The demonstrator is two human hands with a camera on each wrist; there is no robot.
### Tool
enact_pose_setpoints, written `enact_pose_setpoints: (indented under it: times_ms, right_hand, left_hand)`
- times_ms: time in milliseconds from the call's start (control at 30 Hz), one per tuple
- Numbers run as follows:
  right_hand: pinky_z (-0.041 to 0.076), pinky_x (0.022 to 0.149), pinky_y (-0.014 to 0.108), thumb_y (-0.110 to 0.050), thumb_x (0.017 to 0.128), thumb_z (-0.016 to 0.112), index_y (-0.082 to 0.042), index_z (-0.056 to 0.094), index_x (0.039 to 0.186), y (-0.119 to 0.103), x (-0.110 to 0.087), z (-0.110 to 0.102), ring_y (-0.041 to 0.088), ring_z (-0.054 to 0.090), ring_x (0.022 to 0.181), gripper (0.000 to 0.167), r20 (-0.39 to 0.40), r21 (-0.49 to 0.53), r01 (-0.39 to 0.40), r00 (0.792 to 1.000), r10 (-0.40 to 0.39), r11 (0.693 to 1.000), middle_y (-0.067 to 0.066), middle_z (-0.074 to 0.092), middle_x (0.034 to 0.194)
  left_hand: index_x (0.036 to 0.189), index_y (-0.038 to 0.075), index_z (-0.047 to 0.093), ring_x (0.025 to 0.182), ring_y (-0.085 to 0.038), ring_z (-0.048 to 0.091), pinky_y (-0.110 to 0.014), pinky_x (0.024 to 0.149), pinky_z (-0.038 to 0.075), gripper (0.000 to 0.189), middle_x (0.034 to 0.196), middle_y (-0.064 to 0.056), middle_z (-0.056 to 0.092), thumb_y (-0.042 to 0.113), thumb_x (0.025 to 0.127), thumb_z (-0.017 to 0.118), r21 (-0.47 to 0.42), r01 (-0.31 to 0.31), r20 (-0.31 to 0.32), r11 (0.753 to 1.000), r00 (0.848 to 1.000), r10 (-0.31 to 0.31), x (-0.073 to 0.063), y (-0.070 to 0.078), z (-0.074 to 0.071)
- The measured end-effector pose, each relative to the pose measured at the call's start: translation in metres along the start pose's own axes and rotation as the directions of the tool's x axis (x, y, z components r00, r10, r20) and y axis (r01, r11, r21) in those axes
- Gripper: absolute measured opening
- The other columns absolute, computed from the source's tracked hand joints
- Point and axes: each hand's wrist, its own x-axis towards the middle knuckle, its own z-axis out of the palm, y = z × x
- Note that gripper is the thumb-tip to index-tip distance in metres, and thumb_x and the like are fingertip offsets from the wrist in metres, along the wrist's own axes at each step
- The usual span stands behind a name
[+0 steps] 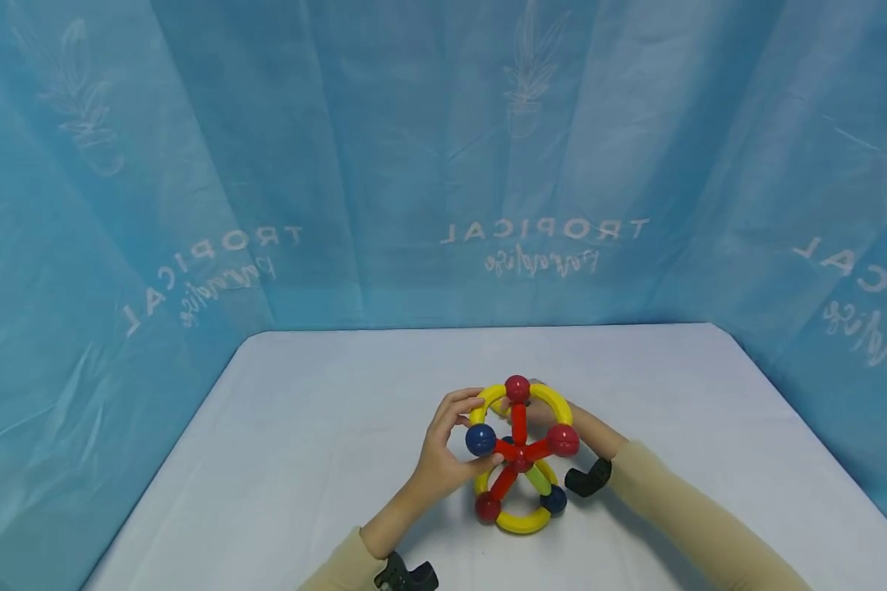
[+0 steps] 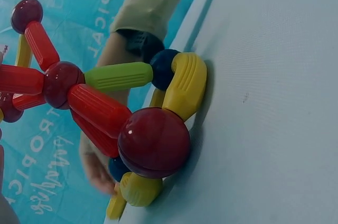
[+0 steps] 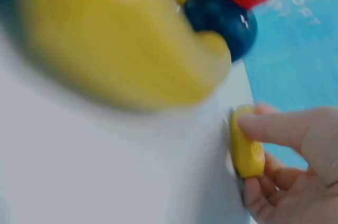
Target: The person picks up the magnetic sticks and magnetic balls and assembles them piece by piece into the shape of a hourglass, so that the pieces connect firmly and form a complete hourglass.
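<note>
A ball-and-rod toy structure stands on the table, with a red centre ball [image 1: 519, 459], red rods and one green rod [image 2: 119, 76]. Yellow curved rods and red and blue balls form its rings. My left hand [image 1: 443, 460] grips its left side, thumb toward the centre and fingers by the upper blue ball [image 1: 480, 440]. Behind the structure is my right hand [image 1: 541, 414], partly hidden in the head view. In the right wrist view, that hand pinches a short yellow curved rod [image 3: 245, 147] between thumb and fingers, low by the table surface.
A white-covered table [image 1: 340, 394] lies under the structure. Blue printed curtains [image 1: 414, 164] hang behind the table and along both sides. Black wrist devices [image 1: 588, 478] sit on both forearms.
</note>
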Motion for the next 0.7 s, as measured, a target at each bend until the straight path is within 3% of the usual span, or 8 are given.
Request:
enact_pose_setpoints:
  times_ms: [167, 267, 367, 533, 700]
  right_hand:
    - [0.050, 0.073, 0.021, -0.011, 0.076, 0.076, -0.002, 0.063, 0.099, 0.024, -0.020, -0.014, 0.013, 0.057, 0.078, 0.027, -0.177, -0.083, 0.071, 0.981, -0.085, 0.994, 0.009, 0.067, 0.088]
    - [0.051, 0.074, 0.020, -0.011, 0.077, 0.075, -0.003, 0.064, 0.101, 0.037, -0.042, -0.023, 0.012, 0.059, 0.081, 0.028, -0.255, -0.114, 0.050, 0.964, -0.078, 0.992, 0.009, 0.068, 0.093]
    - [0.052, 0.077, 0.021, -0.011, 0.081, 0.072, -0.002, 0.064, 0.103, 0.040, -0.064, -0.031, 0.011, 0.061, 0.086, 0.025, -0.317, -0.036, 0.029, 0.948, -0.039, 0.999, 0.014, 0.069, 0.100]
    - [0.052, 0.077, 0.017, -0.014, 0.085, 0.070, 0.000, 0.062, 0.106, 0.010, -0.097, -0.043, 0.005, 0.060, 0.088, 0.027, -0.409, 0.113, 0.049, 0.913, 0.001, 0.992, 0.007, 0.069, 0.103]
    - [0.052, 0.079, 0.015, -0.008, 0.089, 0.065, 0.003, 0.061, 0.106, -0.034, -0.123, -0.050, 0.004, 0.060, 0.088, 0.021, -0.479, 0.172, 0.208, 0.872, -0.103, 0.963, -0.013, 0.066, 0.097]
  left_hand:
    - [0.121, -0.004, 0.051, 0.117, -0.019, 0.050, -0.025, 0.084, 0.049, 0.060, 0.127, -0.022, 0.050, -0.004, 0.068, 0.080, -0.007, 0.004, 0.011, 1.000, 1.000, -0.004, 0.006, 0.011, 0.001]
    - [0.120, -0.005, 0.052, 0.117, -0.018, 0.050, -0.024, 0.084, 0.049, 0.060, 0.127, -0.022, 0.051, -0.005, 0.067, 0.079, -0.009, 0.005, 0.003, 1.000, 1.000, -0.005, 0.006, 0.011, 0.001]
    - [0.121, -0.005, 0.052, 0.117, -0.013, 0.049, -0.024, 0.084, 0.048, 0.059, 0.128, -0.022, 0.051, -0.005, 0.068, 0.079, -0.016, 0.010, -0.001, 1.000, 1.000, -0.010, 0.005, 0.010, 0.001]
    - [0.122, -0.004, 0.052, 0.118, -0.011, 0.049, -0.023, 0.085, 0.047, 0.060, 0.129, -0.021, 0.050, -0.004, 0.069, 0.079, -0.032, 0.021, -0.003, 0.999, 1.000, -0.021, 0.004, 0.009, -0.001]
    - [0.123, -0.004, 0.052, 0.118, -0.009, 0.048, -0.022, 0.086, 0.047, 0.060, 0.129, -0.021, 0.050, -0.005, 0.069, 0.078, -0.038, 0.024, 0.002, 0.999, 1.000, -0.024, 0.004, 0.008, 0.000]
